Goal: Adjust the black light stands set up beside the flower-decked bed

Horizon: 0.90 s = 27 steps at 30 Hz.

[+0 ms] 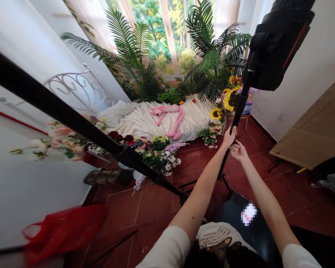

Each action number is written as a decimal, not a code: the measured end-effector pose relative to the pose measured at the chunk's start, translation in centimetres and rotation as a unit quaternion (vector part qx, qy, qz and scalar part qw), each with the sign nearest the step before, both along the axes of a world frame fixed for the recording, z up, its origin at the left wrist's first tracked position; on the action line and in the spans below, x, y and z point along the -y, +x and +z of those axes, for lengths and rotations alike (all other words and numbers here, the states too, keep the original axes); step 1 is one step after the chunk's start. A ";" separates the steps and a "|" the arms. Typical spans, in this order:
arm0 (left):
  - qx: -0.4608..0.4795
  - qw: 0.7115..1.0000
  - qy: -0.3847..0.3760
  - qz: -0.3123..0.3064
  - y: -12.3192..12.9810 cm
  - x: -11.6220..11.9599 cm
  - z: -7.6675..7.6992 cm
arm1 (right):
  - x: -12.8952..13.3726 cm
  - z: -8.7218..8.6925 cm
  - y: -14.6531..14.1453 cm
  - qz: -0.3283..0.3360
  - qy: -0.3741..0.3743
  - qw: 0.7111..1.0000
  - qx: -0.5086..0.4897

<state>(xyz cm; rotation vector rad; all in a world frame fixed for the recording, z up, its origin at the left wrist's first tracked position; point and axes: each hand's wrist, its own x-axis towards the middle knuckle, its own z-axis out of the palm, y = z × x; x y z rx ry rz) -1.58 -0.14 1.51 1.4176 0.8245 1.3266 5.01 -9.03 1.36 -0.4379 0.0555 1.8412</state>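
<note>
My left hand [229, 137] is wrapped round the slim black pole of a light stand [239, 108]. A bulky black studio light [276, 56] sits at the top of this pole, which leans toward the upper right. Just below and to the right, my right hand [238, 151] has its fingers curled in against the pole. What those fingers pinch, if anything, is hidden. The stand's legs spread on the floor below my forearms.
Another thick black pole [89, 126] crosses the left side. Beyond lies a pink plush toy [169, 109] on a cream blanket [134, 119], with palms and artificial flowers [162, 158] around. A red bag [64, 230] is lower left; a wooden board [309, 126] leans right.
</note>
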 end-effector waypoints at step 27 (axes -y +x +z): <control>-0.028 0.999 0.006 -0.015 -0.4 0.3 -0.7 | -11.5 14.2 2.3 -0.225 0.391 0.782 0.429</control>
